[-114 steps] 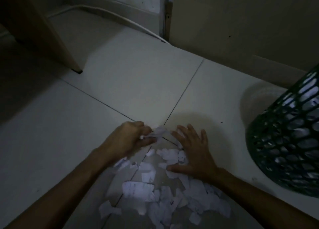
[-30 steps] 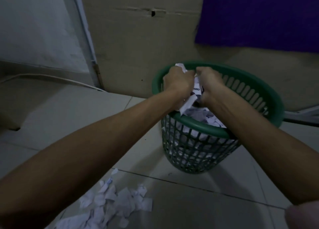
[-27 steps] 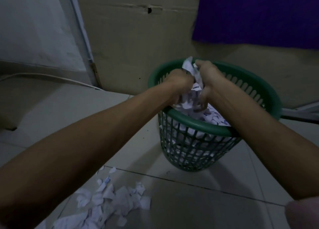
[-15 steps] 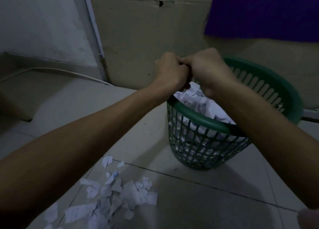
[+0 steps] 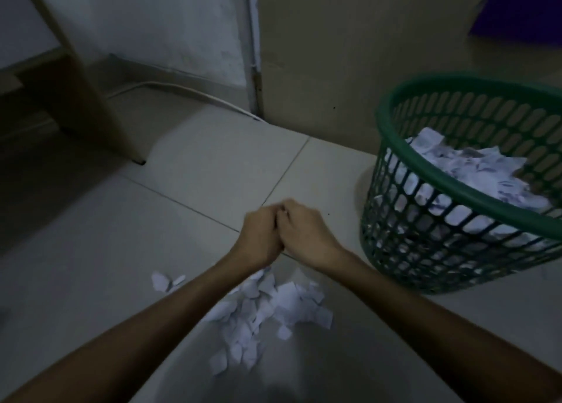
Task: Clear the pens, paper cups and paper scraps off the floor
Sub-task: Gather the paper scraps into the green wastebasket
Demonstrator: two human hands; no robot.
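A heap of white paper scraps (image 5: 264, 311) lies on the tiled floor under my forearms. My left hand (image 5: 260, 238) and my right hand (image 5: 304, 235) are pressed together, fingers curled shut, just above the far edge of that heap. I see no paper in either hand. To the right stands a green mesh basket (image 5: 392, 110), holding a mound of white paper scraps (image 5: 474, 168). No pens or paper cups are in view.
A wooden furniture leg (image 5: 91, 98) stands at the left. A white cable (image 5: 182, 92) runs along the back wall to a door frame (image 5: 254, 46). A beige panel (image 5: 349, 53) rises behind the basket. The room is dim.
The hands dropped their paper into the basket, then swung left and down from its rim to the floor heap. They stay pressed together. The view has turned left and down.
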